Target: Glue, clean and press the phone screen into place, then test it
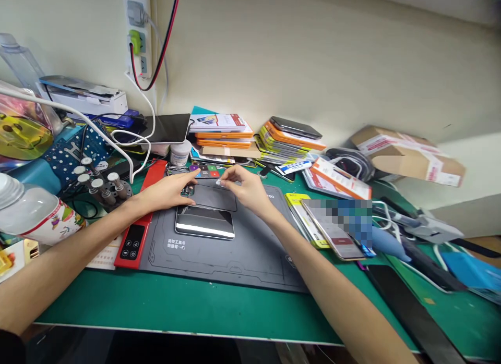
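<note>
A dark phone lies on the grey work mat. My left hand spans its left end, thumb at the near edge and fingers at the far edge, gripping it there. Over the phone's far right corner, my right hand is closed in a pinch on a small white piece, too small to identify. Just nearer to me, a glossy black panel like a phone screen rests flat, reflecting a bright strip. Part of the phone's left end is hidden by my left hand.
A red device with buttons borders the mat on the left, near a tool stand and a plastic bottle. Stacked boxes line the wall. Several phones lie right of the mat, before a cardboard box.
</note>
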A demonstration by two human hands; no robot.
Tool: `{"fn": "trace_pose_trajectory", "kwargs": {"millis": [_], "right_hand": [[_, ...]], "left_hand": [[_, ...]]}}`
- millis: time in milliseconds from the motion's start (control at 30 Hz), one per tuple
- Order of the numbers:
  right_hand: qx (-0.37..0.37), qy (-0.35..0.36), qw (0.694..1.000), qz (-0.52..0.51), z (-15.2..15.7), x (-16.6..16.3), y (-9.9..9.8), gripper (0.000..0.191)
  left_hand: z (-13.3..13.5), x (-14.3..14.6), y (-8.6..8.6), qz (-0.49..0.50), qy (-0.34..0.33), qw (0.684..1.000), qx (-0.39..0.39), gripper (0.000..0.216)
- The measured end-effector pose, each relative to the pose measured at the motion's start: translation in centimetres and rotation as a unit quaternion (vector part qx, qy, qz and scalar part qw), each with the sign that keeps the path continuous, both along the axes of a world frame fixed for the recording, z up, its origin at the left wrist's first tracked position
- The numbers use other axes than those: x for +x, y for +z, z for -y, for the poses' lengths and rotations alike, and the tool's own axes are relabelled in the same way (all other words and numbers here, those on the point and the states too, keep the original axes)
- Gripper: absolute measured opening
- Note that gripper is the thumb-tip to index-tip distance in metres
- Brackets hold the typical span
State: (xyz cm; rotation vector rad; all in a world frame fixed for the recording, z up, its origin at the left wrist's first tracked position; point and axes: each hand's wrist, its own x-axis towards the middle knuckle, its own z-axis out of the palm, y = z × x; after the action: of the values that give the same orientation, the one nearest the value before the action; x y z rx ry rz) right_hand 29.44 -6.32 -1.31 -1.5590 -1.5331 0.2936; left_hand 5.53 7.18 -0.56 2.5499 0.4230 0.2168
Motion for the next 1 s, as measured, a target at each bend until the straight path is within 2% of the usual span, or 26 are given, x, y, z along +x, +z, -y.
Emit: {"fn": "trace_pose_trajectory", "kwargs": {"millis": [133, 367, 633, 700, 800, 867, 1000], "right_hand": [[-0.016, 0.037, 0.999, 0.017, -0.8, -1.4, -0.9, 0.001], [-0.034, 0.072, 0.997, 0.025, -1.0, -3.3, -1.6, 0.016], [-0.052, 0.110, 0.992, 0.009, 0.7, -4.1, -0.7, 0.012], [-0.037, 0.084, 0.996, 0.000, 1.2, -2.8, -0.1, 0.008], [0.008, -0.018, 1.000, -0.013, 2.4, 0.2, 0.3, 0.005], [0.020, -0.066, 0.998, -0.013, 3.5, 2.0, 0.0, 0.003], [0.032, -0.098, 0.995, -0.005, 5.5, 3.1, -1.3, 0.007]], "left_hand": [[0.1, -0.1, 0.4, -0.006, 0.002, 1.000, 0.003, 0.093], [0.1, 0.0, 0.5, -0.022, 0.007, 1.000, 0.004, 0.092], [-0.1, -0.1, 0.3, -0.015, -0.006, 1.000, 0.019, 0.082], [-0.1, -0.1, 0.4, -0.019, -0.004, 1.000, 0.016, 0.083], [-0.2, 0.0, 0.5, -0.023, 0.000, 1.000, 0.013, 0.086], [-0.4, 0.1, 0.5, -0.022, 0.000, 1.000, 0.011, 0.087], [-0.4, 0.1, 0.7, -0.010, -0.014, 1.000, 0.020, 0.085]]}}
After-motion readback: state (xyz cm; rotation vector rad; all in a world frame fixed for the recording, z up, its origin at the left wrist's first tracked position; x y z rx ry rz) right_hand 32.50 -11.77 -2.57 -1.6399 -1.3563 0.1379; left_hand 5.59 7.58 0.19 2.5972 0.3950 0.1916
